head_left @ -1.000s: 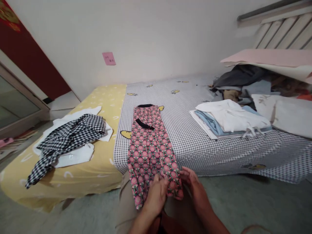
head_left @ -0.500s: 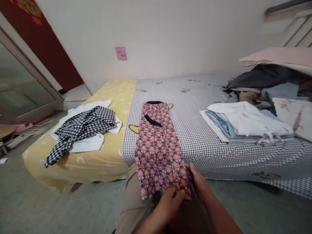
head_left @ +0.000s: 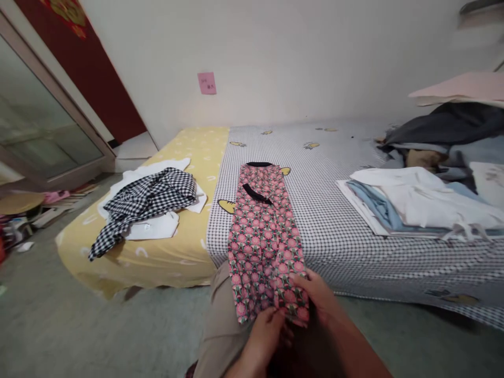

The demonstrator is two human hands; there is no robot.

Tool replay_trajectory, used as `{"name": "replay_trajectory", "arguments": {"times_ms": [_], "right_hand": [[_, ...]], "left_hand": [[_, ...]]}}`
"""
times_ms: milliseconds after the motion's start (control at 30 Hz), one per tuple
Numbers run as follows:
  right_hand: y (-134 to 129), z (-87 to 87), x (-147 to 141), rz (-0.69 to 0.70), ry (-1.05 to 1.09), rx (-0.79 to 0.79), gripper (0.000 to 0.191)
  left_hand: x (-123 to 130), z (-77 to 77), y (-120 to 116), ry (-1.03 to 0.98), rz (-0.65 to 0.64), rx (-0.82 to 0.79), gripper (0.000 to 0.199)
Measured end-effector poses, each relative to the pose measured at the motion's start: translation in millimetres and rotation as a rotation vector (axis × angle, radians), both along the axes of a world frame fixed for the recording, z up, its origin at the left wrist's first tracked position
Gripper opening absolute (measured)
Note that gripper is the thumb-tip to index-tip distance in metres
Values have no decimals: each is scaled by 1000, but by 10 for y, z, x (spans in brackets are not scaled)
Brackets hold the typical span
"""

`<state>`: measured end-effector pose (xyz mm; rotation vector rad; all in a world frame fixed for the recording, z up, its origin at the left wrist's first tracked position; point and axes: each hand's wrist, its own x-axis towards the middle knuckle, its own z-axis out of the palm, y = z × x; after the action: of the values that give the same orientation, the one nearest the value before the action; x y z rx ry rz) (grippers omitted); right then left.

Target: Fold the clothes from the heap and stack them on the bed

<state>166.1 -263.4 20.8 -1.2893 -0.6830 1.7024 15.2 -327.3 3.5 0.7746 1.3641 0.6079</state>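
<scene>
Grip: The person's right hand (head_left: 317, 296) is curling over the near corner of a pink floral garment (head_left: 262, 247), and the left hand (head_left: 264, 336) is pressing up against its near edge, the two hands working close together; whether either is clamped on the cloth cannot be told from this view.

Handling: Both hands are working the near end of the cloth while the far end is lying flat and undisturbed.

Garment position: It is lying on a grey gingham bed sheet (head_left: 334, 262), its near end running off the bed edge onto the person's khaki trouser leg (head_left: 222, 320).

Long axis: It is running lengthwise away from the person, leaning slightly off straight, with a black trim (head_left: 255, 194) at the far end.

Nearby: A black-and-white gingham garment (head_left: 144, 202) is lying over a white cloth (head_left: 151, 228) on a yellow bed sheet (head_left: 157, 268) to the left, and a folded stack of white and blue clothes (head_left: 421, 199) is sitting to the right.
</scene>
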Motion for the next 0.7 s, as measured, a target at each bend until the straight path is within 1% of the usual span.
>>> {"name": "replay_trajectory", "arguments": {"times_ms": [67, 100, 167, 200, 233, 267, 300, 333, 367, 433, 500, 567, 600, 633, 700], "right_hand": [[-64, 27, 57, -41, 57, -44, 51], [-101, 35, 91, -63, 96, -70, 52], [-173, 30, 159, -71, 155, -128, 52], [-204, 20, 185, -61, 170, -152, 52], [-229, 7, 203, -54, 176, -163, 51], [-248, -4, 211, -53, 176, -161, 51], [-261, -11, 210, -57, 171, -151, 51], [-269, -10, 202, -66, 163, -137, 53], [-274, -1, 188, -76, 155, -126, 55], [-283, 43, 160, -84, 146, -122, 61], [-301, 111, 150, -94, 149, -131, 65], [-329, 184, 167, -114, 142, -109, 65], [-344, 214, 184, -124, 123, -85, 64], [-358, 236, 204, -135, 89, -62, 64], [-377, 246, 246, -141, -10, -39, 65]], "left_hand": [[-174, 95, -110, 269, -9, 260, 36], [-287, 142, -146, 414, 32, 398, 35], [-545, 200, -149, 682, 194, 614, 32], [-674, 201, -110, 789, 282, 671, 32], [-791, 184, -45, 875, 358, 692, 39], [-889, 150, 41, 939, 405, 678, 50], [-962, 108, 141, 972, 413, 637, 60], [-1009, 66, 246, 973, 389, 581, 64], [-1029, 32, 348, 947, 353, 530, 64], [-1013, 12, 511, 877, 286, 472, 51], [-973, 64, 586, 829, 280, 504, 31], [-962, 166, 571, 746, 307, 574, 20], [-974, 221, 539, 681, 319, 585, 21], [-996, 273, 500, 604, 329, 569, 24], [-1046, 347, 420, 468, 339, 470, 36]]}}
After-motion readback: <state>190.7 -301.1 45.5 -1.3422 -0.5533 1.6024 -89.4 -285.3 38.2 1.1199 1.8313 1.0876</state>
